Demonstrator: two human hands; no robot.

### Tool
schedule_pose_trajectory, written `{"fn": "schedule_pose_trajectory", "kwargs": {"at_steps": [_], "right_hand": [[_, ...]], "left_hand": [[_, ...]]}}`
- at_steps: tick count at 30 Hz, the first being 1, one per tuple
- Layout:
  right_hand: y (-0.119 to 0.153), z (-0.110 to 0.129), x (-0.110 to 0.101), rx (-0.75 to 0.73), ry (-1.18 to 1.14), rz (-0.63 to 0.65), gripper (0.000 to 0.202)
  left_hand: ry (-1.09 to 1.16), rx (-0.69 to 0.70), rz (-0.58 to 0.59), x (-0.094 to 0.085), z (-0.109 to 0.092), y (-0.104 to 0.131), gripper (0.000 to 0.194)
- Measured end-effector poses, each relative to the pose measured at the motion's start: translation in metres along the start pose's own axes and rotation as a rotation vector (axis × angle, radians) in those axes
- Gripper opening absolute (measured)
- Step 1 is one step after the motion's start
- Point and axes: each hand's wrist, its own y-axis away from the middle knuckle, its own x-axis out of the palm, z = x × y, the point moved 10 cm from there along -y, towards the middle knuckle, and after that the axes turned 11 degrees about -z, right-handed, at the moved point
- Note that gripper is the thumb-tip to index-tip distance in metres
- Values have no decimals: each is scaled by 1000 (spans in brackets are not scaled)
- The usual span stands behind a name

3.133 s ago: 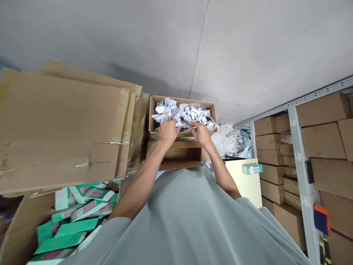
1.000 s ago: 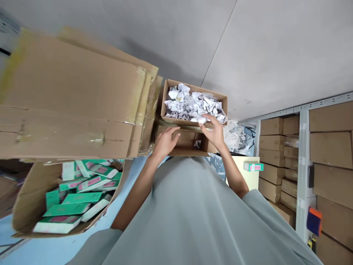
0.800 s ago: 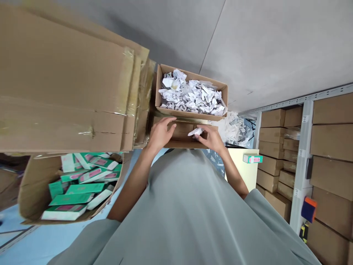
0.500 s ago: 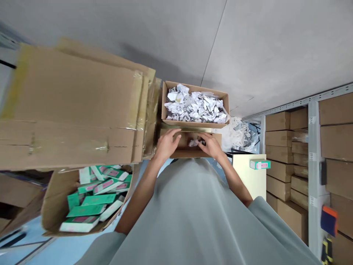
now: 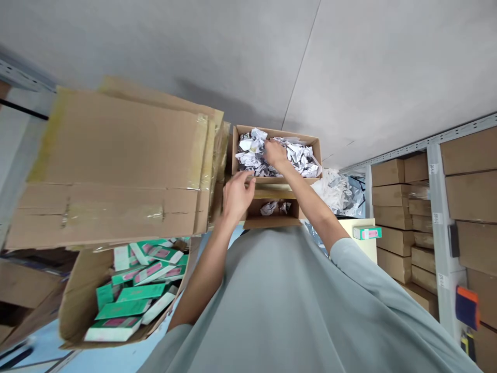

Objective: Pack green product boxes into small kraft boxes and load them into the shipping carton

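A cardboard box (image 5: 240, 167) full of crumpled white paper (image 5: 301, 153) stands against the wall. My right hand (image 5: 275, 153) is down in it, fingers curled into the paper and partly hidden. In front of it, close to my body, sits a smaller open cardboard box (image 5: 272, 221) with two small wads of paper (image 5: 268, 208) inside. My left hand (image 5: 237, 194) hovers by the left end of the small box, near the front edge of the paper-filled one. Its thumb and fingers are apart, with nothing between them.
Stacked flattened cardboard (image 5: 116, 155) lies on the left, beside a large carton (image 5: 75, 290) of green-and-white boxes (image 5: 124, 308). At right, a single green box (image 5: 367, 232) rests on a cream surface. Loose shredded paper (image 5: 334, 189) and shelves of cartons (image 5: 388, 215) stand beyond.
My right hand has moved from the small box up into the paper-filled box. Two paper wads now show in the small box. My left hand remains near its left end.
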Motion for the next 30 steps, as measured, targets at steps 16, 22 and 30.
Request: {"fn": "schedule_pose_trajectory", "kwargs": {"at_steps": [16,22,30], "right_hand": [[46,-19,3,-82,-179,-148,32],[59,-18,5,-97,-267,-190,26],[62,-7,13,-81,-206,-135,22]], "left_hand": [[-114,249,160,69,14,-122,88],[-80,218,27,46,-3,-117,61],[-143,298,71,69,-35,-155,88]]}}
